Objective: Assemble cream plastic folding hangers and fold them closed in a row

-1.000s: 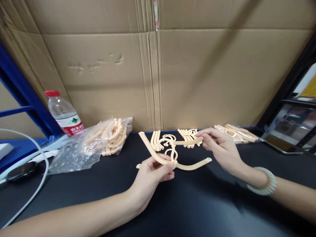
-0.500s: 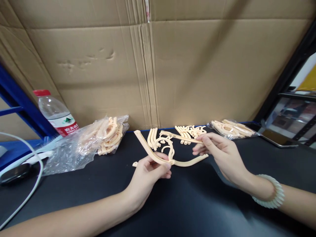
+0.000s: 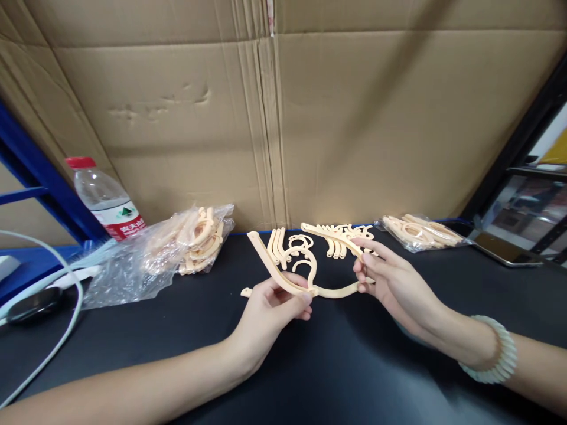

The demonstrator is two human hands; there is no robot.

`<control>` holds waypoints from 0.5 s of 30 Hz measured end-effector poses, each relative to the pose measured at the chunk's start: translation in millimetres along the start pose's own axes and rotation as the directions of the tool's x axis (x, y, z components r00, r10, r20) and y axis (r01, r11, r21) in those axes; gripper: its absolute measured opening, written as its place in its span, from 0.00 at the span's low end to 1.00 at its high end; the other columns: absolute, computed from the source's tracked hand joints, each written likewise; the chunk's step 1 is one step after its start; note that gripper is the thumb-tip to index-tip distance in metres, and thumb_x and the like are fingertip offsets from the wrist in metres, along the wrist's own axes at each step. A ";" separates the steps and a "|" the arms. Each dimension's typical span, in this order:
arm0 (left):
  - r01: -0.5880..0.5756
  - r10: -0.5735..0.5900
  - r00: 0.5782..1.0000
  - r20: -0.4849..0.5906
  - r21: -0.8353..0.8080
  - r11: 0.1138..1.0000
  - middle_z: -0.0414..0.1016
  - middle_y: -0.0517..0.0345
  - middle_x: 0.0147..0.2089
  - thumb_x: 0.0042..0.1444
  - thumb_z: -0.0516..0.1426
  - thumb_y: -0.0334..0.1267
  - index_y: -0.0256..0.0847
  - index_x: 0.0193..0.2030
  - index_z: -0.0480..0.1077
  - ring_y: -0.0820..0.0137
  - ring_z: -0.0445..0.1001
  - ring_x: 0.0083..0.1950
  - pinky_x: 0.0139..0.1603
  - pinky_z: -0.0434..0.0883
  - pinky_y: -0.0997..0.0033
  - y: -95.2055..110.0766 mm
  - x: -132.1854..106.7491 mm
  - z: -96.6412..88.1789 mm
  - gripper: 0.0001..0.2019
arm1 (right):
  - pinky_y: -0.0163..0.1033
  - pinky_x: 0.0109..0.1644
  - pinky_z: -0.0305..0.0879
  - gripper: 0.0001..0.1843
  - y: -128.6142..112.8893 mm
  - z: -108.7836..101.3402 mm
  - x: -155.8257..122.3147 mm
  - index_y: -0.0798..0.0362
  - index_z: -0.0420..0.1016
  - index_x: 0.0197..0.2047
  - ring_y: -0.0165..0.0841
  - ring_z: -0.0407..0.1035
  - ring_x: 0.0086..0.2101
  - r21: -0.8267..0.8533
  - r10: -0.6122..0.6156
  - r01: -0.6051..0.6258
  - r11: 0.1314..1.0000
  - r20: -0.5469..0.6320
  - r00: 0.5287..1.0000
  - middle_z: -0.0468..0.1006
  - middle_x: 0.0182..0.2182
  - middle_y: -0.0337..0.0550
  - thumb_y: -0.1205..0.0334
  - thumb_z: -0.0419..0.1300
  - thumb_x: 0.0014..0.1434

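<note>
My left hand (image 3: 279, 304) pinches a cream plastic folding clothes hanger (image 3: 334, 291) near its centre joint. One of its arms slants up to the left, another reaches right, and its curved hook part points away from me. Between the fingertips of my right hand (image 3: 394, 277) is a loose curved hanger arm (image 3: 325, 232), raised and slanting up to the left. The lower fingers of that hand overlap the right end of the hanger; whether they touch it I cannot tell. Behind lie several hanger arms (image 3: 277, 245) and a heap of small hook pieces (image 3: 354, 232).
A clear bag of hanger parts (image 3: 195, 242) lies at left, beside a red-capped water bottle (image 3: 106, 200). Another bagged set (image 3: 420, 231) and a phone (image 3: 507, 252) are at right. A white cable (image 3: 73, 324) and a black object (image 3: 35, 305) sit far left. Cardboard (image 3: 186, 118) stands behind.
My right hand has turned the loose hanger arm, so its far end now points higher and lies further right. That hand has come over the hanger's right end. The view has shifted slightly.
</note>
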State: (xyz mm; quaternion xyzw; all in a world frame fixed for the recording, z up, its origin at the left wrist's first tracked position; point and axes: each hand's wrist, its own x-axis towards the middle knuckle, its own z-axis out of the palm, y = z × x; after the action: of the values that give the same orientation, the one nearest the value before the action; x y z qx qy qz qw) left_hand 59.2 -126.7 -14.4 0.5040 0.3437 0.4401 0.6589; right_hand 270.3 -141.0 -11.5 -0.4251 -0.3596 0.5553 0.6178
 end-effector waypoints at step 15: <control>0.040 -0.050 0.996 0.079 0.122 0.992 0.73 0.61 0.27 0.44 0.65 0.32 0.36 0.32 0.71 0.74 0.71 0.29 0.35 0.70 0.73 3.8 2.9 2.4 0.09 | 0.31 0.31 0.66 0.10 16.4 16.7 -6.7 0.54 0.75 0.37 0.29 0.68 0.34 -0.111 0.056 -0.013 0.994 0.396 0.917 0.74 0.32 0.40 0.59 0.67 0.53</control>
State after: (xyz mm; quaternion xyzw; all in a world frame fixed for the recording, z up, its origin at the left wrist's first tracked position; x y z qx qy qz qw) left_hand 61.5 -124.5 -10.2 0.5523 0.3538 0.3825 0.6507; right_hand 247.9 -145.2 -20.2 -0.3417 -0.4990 0.6212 0.4984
